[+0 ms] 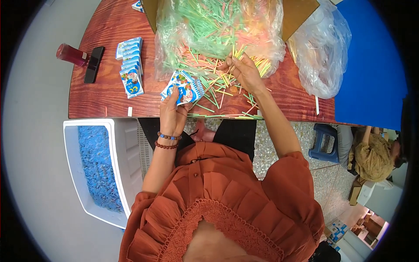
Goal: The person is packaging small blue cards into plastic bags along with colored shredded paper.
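My left hand [171,110] is closed on a few small white-and-blue printed packets [187,89], fanned out above the table's near edge. To the right, my right hand [248,75] pinches several thin yellowish sticks [238,53] at the mouth of a clear plastic bag [168,50]. Loose thin sticks [210,95] in green, pink and yellow spill from that bag over the wood between my hands. Many more lie inside it, in an open cardboard box [302,15]. A row of similar packets [130,65] overlaps on the table to the left.
On the reddish wooden table [291,98] a dark phone [94,65] lies by a red bottle [70,54]. A clear plastic bag [325,52] sits at the right. Below left stands a white foam box [114,161] with blue pieces. A blue stool [324,143] and another person [373,157] are at right.
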The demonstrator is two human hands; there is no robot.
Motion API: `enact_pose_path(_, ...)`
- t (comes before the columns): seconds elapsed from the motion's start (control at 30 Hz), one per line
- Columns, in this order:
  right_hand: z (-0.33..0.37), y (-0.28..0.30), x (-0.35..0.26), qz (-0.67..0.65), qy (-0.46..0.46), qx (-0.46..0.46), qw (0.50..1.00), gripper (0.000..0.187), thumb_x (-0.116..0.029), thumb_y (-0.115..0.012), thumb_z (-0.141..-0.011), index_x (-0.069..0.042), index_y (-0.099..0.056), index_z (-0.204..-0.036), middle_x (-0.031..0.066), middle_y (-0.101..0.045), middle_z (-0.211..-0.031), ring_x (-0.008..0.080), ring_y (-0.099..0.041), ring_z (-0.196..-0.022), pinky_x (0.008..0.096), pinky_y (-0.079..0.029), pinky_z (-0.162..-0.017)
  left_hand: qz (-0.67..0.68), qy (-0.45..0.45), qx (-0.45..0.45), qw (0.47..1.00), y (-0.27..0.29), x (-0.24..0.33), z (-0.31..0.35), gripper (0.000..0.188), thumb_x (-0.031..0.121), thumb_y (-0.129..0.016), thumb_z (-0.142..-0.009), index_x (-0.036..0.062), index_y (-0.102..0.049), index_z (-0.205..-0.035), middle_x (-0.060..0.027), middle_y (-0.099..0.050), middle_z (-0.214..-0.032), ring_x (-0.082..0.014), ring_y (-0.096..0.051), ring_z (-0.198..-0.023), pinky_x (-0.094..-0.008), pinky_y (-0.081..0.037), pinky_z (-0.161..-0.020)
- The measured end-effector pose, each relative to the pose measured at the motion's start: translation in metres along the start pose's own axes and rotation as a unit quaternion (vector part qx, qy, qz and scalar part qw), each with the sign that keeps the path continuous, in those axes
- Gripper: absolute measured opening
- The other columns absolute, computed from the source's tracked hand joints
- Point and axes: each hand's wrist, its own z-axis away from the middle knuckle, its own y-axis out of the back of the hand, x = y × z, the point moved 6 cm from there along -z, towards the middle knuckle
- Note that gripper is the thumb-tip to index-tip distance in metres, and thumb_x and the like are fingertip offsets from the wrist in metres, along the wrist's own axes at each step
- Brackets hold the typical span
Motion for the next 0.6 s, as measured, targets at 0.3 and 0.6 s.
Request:
enact_pose_path(0.3,0.012,-0.074,-0.039,-0.038,0.130,-0.010,0.991,0.016,-0.016,-0.039,-0.103,-0.005,-0.050,-0.108,0.0103,-0.062,-0.091,0.0294,-0.063,-0.100,0.0497,-0.034,-0.109,0.062,-0.004,-0.029,0.998,-0.010,-0.009,-0.007,0.026,0.025,-0.057,-0.098,0.0029,-0.058,-0.111,-0.0061,-0.065,-0.104,-0.0144,-0.062,-0.090,-0.0283,-0.051,-0.074)
enact_pose_path(0.6,0.028,-0.143,-0.037,0.079,0.215,0.069,0.971,0.016,-0.021,-0.039,-0.104,-0.005,-0.043,-0.104,0.0166,-0.066,-0.098,0.0335,-0.058,-0.115,0.0508,-0.016,-0.115,0.043,-0.054,-0.035,0.997,-0.033,0.004,-0.005,0.032,0.028,-0.054,-0.099,-0.0001,-0.056,-0.115,-0.0098,-0.064,-0.113,-0.0198,-0.063,-0.101,-0.0385,-0.054,-0.089)
